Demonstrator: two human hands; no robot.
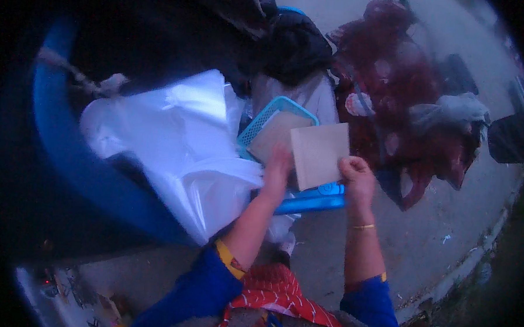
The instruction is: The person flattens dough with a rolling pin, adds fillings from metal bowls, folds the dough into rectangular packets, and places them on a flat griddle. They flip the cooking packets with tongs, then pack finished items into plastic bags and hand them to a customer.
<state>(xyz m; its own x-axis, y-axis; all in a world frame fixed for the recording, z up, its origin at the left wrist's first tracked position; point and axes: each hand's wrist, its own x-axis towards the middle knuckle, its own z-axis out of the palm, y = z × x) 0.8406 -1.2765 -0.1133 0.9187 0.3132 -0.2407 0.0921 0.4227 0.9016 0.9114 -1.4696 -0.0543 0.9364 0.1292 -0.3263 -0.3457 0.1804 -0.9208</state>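
A flat, square, light brown piece, perhaps paper or card [320, 155], is held up by its right edge in my right hand [358, 174]. My left hand [278, 170] is close to the left edge of that piece, blurred, its fingers over the lower part of a turquoise plastic basket [294, 104]. In the basket lies a similar brown piece or stack [276, 135]; whether my left fingers touch it I cannot tell. Below the held piece shows a bright blue plastic object [313, 204], partly hidden by it and by my left hand.
Translucent white plastic sheets or bags [158, 119] spread out at the left, beside a curved blue edge [65, 155]. Black plastic or cloth [298, 46] lies beyond the basket. Dark red sacks or sheeting [388, 81] are heaped on the grey ground [435, 223] at the right.
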